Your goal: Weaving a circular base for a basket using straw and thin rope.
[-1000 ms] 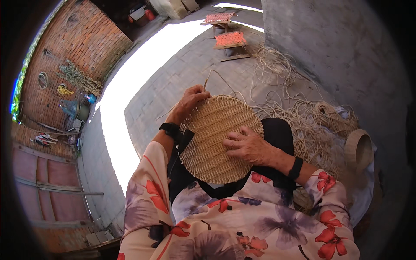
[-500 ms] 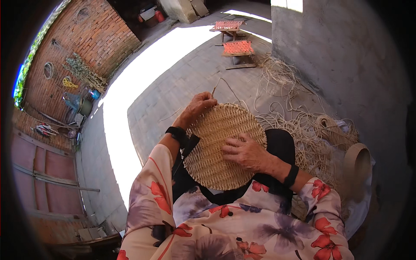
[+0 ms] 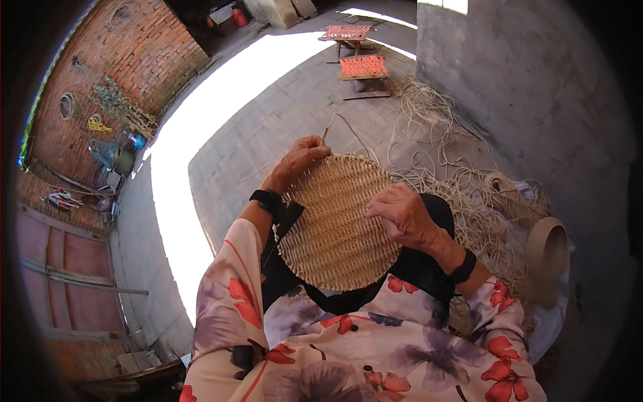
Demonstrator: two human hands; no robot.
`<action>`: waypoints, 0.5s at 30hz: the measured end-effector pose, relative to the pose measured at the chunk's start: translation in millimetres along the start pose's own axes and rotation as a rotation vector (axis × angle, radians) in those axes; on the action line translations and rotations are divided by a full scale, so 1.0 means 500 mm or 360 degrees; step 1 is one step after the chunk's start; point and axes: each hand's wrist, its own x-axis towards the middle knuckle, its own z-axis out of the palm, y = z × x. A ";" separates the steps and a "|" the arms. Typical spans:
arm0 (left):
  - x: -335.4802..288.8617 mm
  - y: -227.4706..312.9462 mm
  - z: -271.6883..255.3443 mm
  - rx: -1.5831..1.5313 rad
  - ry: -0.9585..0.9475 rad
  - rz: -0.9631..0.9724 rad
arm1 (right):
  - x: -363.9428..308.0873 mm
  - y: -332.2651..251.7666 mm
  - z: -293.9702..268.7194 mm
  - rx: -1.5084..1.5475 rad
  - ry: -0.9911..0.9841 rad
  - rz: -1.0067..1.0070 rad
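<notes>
A round, flat woven mat (image 3: 328, 234) of tan straw cord rests over my lap, its ribbed rows running across it. At its upper left rim, my left hand (image 3: 305, 161) has closed its fingers on the edge. A thin cord (image 3: 351, 126) rises beside those fingertips and loops over to the far rim. Above the mat's right part my right hand (image 3: 405, 214) is raised, fingers curled together; anything inside them is hidden. Dark bands circle both wrists, and a small black piece (image 3: 289, 220) hangs by the left one, over the mat's left edge.
Tangled tan cord (image 3: 462, 214) spreads on the floor to the right, around a cord roll (image 3: 506, 194). A tan hoop (image 3: 546, 251) stands near a grey wall (image 3: 522, 87). Two low stools (image 3: 363, 67) with red woven seats stand ahead. A brick wall (image 3: 147, 53) rises at left.
My right hand has lifted off the mat's middle and moved right, its spread fingers now curled. My left hand still grips the rim. The whole view has shifted slightly.
</notes>
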 end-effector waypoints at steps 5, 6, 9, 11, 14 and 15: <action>0.015 -0.008 -0.007 0.0017 -0.0054 -0.0035 | -0.034 -0.010 0.028 -0.0113 0.0087 -0.0011; 0.016 -0.012 -0.004 -0.0039 -0.0070 -0.0033 | -0.043 -0.006 0.033 -0.0116 -0.0014 -0.0140; 0.012 -0.017 0.001 -0.0177 -0.0072 -0.0129 | -0.053 0.007 -0.006 0.0141 0.0101 0.0146; 0.014 -0.018 -0.002 -0.0257 -0.0069 -0.0221 | -0.051 -0.010 -0.023 0.0223 0.0312 0.0307; 0.033 -0.026 -0.005 -0.0230 -0.0142 -0.0234 | -0.056 -0.035 0.027 0.0040 0.0216 0.0069; 0.039 -0.032 -0.012 -0.0216 -0.0145 -0.0252 | -0.060 -0.041 0.052 -0.0189 0.0034 -0.0095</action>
